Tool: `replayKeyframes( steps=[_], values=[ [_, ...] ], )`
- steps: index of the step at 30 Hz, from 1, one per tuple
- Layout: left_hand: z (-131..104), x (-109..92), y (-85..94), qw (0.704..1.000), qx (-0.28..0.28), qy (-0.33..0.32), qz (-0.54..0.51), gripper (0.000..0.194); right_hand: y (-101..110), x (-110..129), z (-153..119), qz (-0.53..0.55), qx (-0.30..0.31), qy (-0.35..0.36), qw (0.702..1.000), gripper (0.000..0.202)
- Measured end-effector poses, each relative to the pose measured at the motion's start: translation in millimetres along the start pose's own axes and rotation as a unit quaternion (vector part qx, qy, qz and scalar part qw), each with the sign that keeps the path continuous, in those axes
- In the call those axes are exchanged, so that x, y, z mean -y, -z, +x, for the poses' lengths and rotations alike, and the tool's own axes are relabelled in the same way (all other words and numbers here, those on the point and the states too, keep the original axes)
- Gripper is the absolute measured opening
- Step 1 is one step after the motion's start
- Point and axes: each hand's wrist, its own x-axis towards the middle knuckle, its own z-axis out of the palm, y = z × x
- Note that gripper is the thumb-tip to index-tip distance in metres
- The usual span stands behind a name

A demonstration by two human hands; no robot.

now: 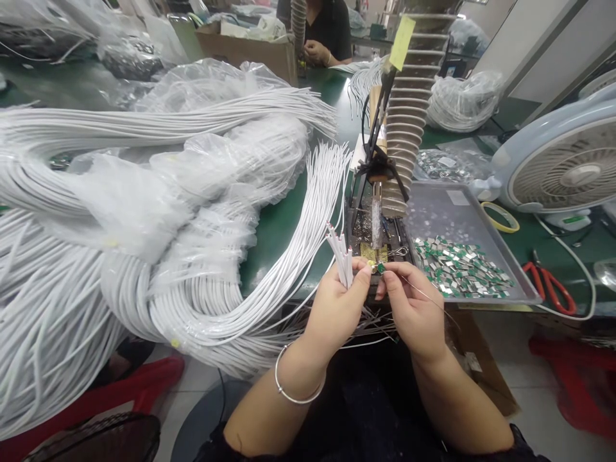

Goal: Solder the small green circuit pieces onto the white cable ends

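Note:
A bunch of white cables (342, 260) with stripped reddish ends stands upright in my left hand (339, 305), whose fingers are closed round it. The left thumb and forefinger pinch close to a small yellowish piece (371, 264). My right hand (416, 314) is closed, its fingertips at a small green circuit board (380, 268). A thin grey solder wire (428, 296) runs out from the right fingers. Both hands' fingertips nearly meet just below the tip of a soldering iron (376, 215), mounted upright in a black stand. The exact contact between board, cable and iron is too small to tell.
Piled white cable bundles (192, 301), partly wrapped in plastic, cover the left. A grey tray (522, 296) holds many small boards at right, beside red-handled scissors (553, 289), a tape roll (511, 224) and a fan (568, 167). An extraction hose (409, 109) hangs overhead. Another person (327, 32) sits opposite.

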Motion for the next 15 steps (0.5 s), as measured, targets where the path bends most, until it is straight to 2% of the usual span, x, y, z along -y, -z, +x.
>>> replayKeyframes(
  steps=[7,15],
  values=[
    [1.2,1.8,1.0,0.999,0.028,-0.016,-0.005,0.014,-0.8,2.2,1.0,0.000,-0.007,0.011,1.000,0.008],
    [0.8,1.4,1.0,1.000,0.011,-0.016,0.012,0.017,-0.8,1.6,1.2,0.013,-0.007,0.013,1.000,0.007]
  ],
)
